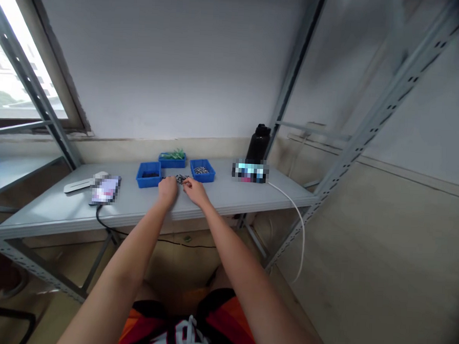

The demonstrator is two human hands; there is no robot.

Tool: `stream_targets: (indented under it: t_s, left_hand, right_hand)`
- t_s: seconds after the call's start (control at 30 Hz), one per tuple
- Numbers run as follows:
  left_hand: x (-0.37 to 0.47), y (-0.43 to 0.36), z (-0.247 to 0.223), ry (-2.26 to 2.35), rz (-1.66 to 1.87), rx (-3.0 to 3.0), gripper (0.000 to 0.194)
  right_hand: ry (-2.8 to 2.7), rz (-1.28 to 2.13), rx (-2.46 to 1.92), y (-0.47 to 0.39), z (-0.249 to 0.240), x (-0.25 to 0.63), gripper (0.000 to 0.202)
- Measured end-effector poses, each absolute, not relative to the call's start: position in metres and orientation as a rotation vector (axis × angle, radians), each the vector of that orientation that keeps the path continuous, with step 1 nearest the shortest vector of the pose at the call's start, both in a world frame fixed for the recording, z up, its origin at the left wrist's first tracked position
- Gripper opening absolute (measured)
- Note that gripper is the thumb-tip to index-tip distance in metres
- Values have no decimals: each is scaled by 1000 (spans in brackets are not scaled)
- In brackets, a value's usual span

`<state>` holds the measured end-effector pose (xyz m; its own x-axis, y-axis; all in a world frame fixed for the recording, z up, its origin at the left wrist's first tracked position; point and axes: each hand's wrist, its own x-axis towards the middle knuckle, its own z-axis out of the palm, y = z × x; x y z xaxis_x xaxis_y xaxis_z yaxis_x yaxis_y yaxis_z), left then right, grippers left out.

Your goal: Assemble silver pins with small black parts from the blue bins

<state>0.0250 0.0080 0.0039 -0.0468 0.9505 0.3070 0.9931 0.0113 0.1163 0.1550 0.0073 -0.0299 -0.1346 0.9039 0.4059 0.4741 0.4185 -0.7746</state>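
Observation:
My left hand (pixel 168 189) rests on the table just right of the dark-filled blue bin (pixel 138 180), its fingers curled and mostly hidden from me. Close beside it, my right hand (pixel 194 192) is closed in a pinch; whatever its fingertips hold is too small to name. A loose pile of small black and silver parts (pixel 181 178) lies between and just beyond both hands. Right of the pile stands a blue bin (pixel 209 178) of small silvery pieces. Behind, another blue bin (pixel 172 164) contains green strip-like pieces (pixel 175 154).
On the table's left lie a phone (pixel 106 190) with a black cable and a white flat object (pixel 78 185). A black bottle (pixel 258 145) and a blurred-out device (pixel 250 171) with a white cable (pixel 295 209) stand right. Metal shelf posts (pixel 370 133) frame the table.

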Motion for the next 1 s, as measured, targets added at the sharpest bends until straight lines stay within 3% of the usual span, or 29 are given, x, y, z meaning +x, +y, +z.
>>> stream_targets:
  t_s: [0.17, 0.3, 0.5, 1.0]
  left_hand:
    - [19, 12, 10, -2201, -461, -2045, 34]
    - [7, -1, 3, -2202, -697, -2050, 30]
    - [-4, -19, -13, -1917, -898, -2391, 24]
    - [-9, -10, -20, -1843, -1163, -2479, 21]
  right_hand:
    - [-1775, 611, -1195, 10, -31, 155, 14]
    - [-1809, 543, -1209, 11, -33, 153, 12]
    - [-1862, 467, -1158, 9, -34, 152, 26]
    - [-1858, 491, -1324, 4, -28, 153, 16]
